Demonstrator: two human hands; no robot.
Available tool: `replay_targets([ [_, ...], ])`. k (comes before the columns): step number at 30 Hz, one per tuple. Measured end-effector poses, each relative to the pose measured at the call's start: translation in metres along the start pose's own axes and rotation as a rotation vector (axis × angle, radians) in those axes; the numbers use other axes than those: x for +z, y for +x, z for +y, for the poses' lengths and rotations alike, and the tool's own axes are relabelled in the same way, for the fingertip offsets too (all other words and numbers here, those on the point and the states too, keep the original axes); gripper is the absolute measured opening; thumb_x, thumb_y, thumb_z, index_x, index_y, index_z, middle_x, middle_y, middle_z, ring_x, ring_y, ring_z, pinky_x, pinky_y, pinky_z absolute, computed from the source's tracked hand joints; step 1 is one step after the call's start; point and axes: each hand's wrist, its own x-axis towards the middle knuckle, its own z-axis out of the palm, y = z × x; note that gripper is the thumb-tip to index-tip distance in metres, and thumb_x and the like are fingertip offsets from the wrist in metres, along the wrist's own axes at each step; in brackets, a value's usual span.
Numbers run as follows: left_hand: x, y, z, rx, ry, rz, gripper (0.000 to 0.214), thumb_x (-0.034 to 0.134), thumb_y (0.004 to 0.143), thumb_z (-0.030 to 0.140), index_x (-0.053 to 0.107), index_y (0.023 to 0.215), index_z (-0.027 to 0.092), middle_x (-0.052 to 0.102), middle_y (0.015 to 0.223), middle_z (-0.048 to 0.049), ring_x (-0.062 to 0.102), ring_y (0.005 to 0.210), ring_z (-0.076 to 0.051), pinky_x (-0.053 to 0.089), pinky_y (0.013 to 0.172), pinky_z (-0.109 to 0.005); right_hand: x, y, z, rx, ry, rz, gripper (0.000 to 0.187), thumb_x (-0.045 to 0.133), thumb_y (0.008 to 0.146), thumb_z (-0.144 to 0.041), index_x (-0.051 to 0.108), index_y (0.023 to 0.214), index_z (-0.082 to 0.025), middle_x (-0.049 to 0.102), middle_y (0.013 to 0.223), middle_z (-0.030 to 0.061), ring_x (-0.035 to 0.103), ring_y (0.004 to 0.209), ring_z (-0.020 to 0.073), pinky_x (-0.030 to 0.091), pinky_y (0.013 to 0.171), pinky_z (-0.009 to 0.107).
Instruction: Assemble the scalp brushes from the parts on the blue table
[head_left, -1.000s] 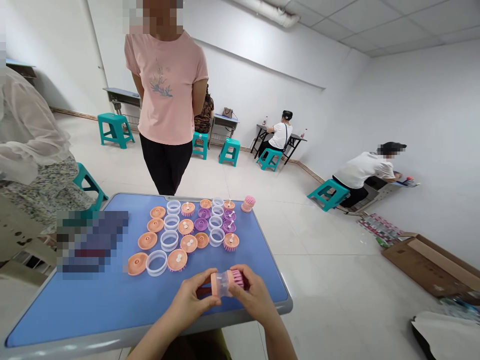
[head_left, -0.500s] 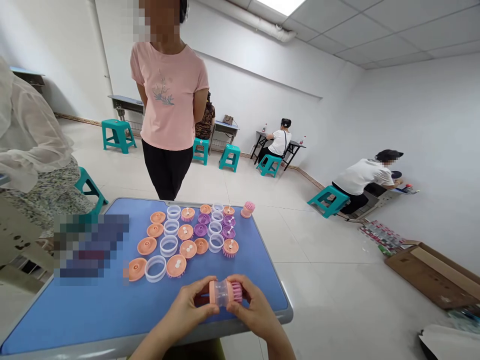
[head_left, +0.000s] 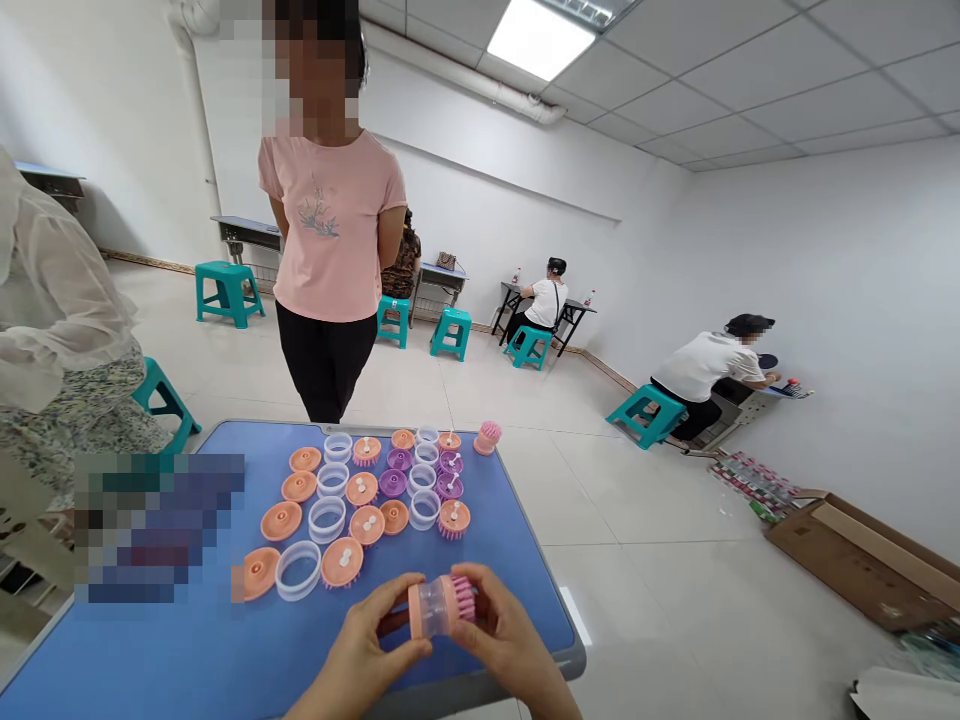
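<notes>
Left hand (head_left: 367, 632) and right hand (head_left: 504, 630) clasp pink-bristled brush (head_left: 461, 599); slack grip could drop clear ring (head_left: 427, 609); it could scatter orange discs (head_left: 281, 521) at 11 o'clock on blue counter (head_left: 517, 570).

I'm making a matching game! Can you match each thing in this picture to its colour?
Things:
1. Stool
2. Ring on the table
3. Bristles of the brush between the left hand and right hand
4. Small disc

Colours:
A. Pink
B. Purple
C. Teal
D. Clear

Pairs: 1-C, 2-D, 3-A, 4-B
</notes>
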Motion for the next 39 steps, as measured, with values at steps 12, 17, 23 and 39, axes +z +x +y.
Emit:
replay_targets([
  [12,0.0013,-0.0026,0.0054,-0.021,-0.024,-0.01,0.05,0.07,0.06,0.02,0.059,0.108,0.018,0.059,0.115,-0.0094,0.059,0.101,-0.026,0.049,0.089,-0.035,-0.0013,-0.001,-0.0054,0.081,-0.07,0.021,0.038,0.053,0.077,-0.051,0.06,0.09,-0.017,0.058,0.068,-0.0003,0.052,0.05,0.0101,0.043,0.049,0.023],
  [17,0.002,-0.0037,0.0078,-0.027,-0.033,0.001,0.049,0.069,0.061,0.02,0.058,0.109,0.018,0.059,0.115,-0.0096,0.059,0.1,-0.025,0.05,0.087,-0.036,-0.0025,-0.0039,-0.0043,0.072,0.082,0.018,0.056,0.057,0.071,-0.057,0.052,0.113,-0.02,0.061,0.095,0.0065,0.06,0.073,0.0168,0.049,0.064,0.029],
  [23,0.0022,-0.0045,0.0056,-0.055,-0.078,-0.021,0.052,0.072,0.06,0.021,0.058,0.11,0.018,0.061,0.113,-0.0096,0.058,0.102,-0.025,0.049,0.088,-0.036,-0.0008,-0.0025,0.0011,0.098,0.014,0.046,0.04,0.058,0.074,-0.05,0.058,0.097,-0.018,0.06,0.073,0.0007,0.055,0.055,0.0122,0.046,0.052,0.025],
  [39,0.0016,-0.0045,0.001,-0.003,0.031,0.048,0.05,0.069,0.063,0.023,0.058,0.112,0.022,0.06,0.118,-0.0068,0.058,0.104,-0.025,0.048,0.09,-0.036,0.0005,-0.0019,0.004,0.034,0.013,0.048,0.045,0.066,0.071,-0.039,0.054,0.109,-0.02,0.063,0.101,0.0069,0.059,0.089,0.0207,0.047,0.08,0.034],
])
